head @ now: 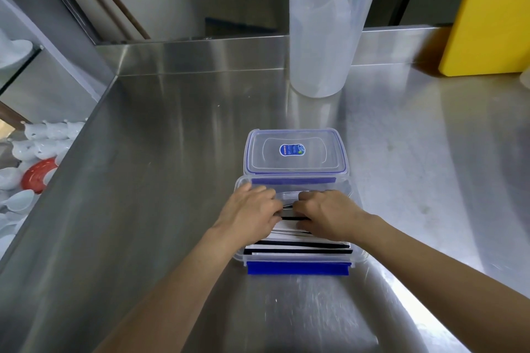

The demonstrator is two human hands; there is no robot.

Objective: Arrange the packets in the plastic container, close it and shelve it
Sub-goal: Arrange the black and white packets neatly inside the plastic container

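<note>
Packets (298, 246) stand on edge in a row inside the clear plastic container (357, 255), which sits on the steel counter (160, 180) at about six o'clock from the tall translucent jug (324, 31) — black and white edges show at the near end, while the far end of the box looks nearly bare. Both hands are inside it: the left hand (249, 208) and the right hand (327, 213) press down with curled fingers on the packet tops near the middle, fingertips almost meeting; whether either actually pinches a packet is hard to tell, since the knuckles hide the tips. The lid (295, 152), clear with a blue seal and a blue sticker, lies at twelve o'clock of the container, touching or just beside its far wall. A blue latch flap (298, 268) hangs open at the near wall. The row is not yet squared, I judge. The risk from here is packets left leaning or proud of the rim — then the lid would ride up on them and the latches would not catch, or a packet edge could get nipped in the seal.
</note>
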